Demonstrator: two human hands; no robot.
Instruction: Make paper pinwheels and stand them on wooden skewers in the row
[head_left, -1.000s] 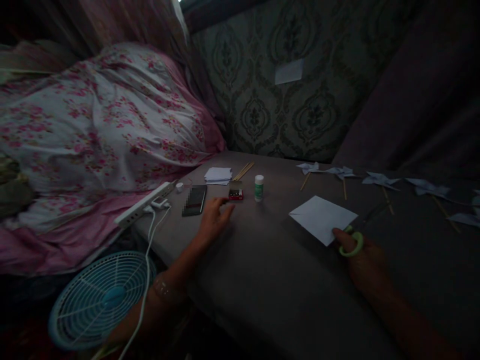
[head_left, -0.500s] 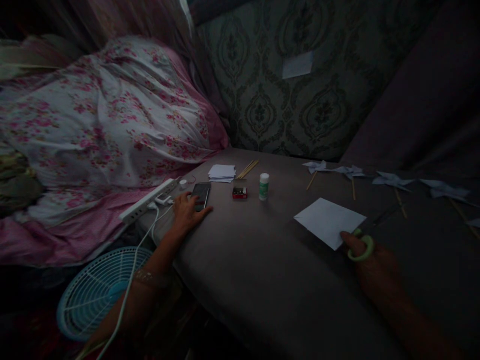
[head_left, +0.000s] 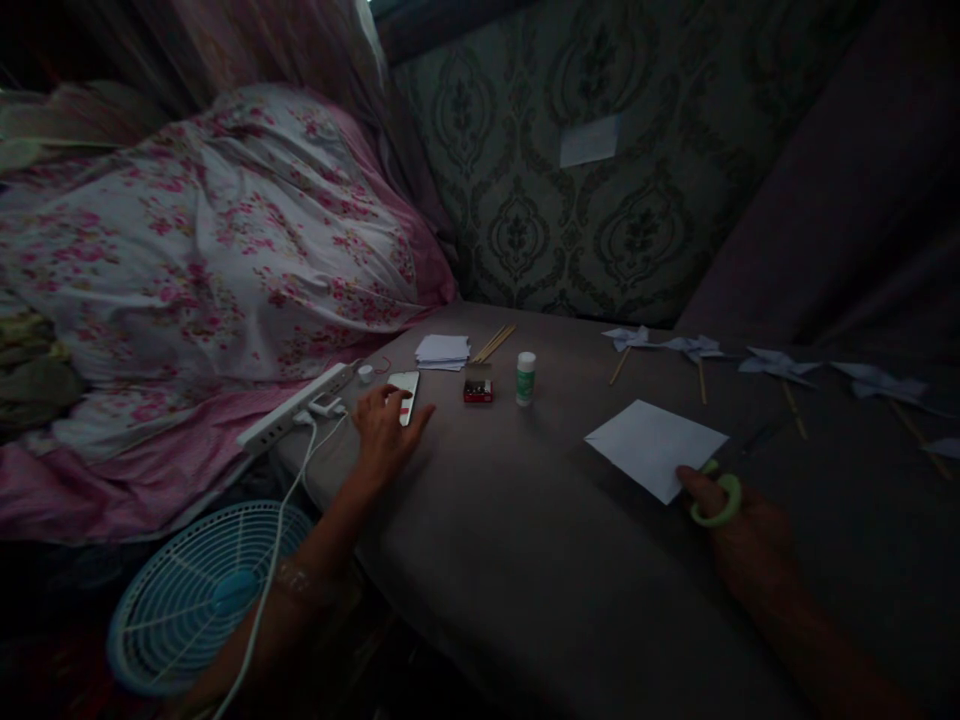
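Observation:
My left hand (head_left: 384, 430) rests on a phone (head_left: 405, 392) whose screen is lit, near the left edge of the dark table (head_left: 525, 560); its fingers lie spread over the phone. My right hand (head_left: 739, 525) is closed round green-handled scissors (head_left: 718, 500), thumb through a loop, touching the near corner of a white sheet of paper (head_left: 654, 445) lying flat on the table.
A small red box (head_left: 478, 386), a white glue bottle (head_left: 526, 378), a stack of paper squares (head_left: 442, 350) and wooden sticks (head_left: 493, 342) lie beyond the phone. Paper pinwheels on sticks (head_left: 694, 347) line the back right. A power strip (head_left: 296, 408), floral bedding (head_left: 195, 240), and a blue fan (head_left: 199, 590) sit at the left.
My left hand moved left from beside the red box onto the phone, and the phone's screen lit up. My right hand with the scissors stayed at the paper's corner.

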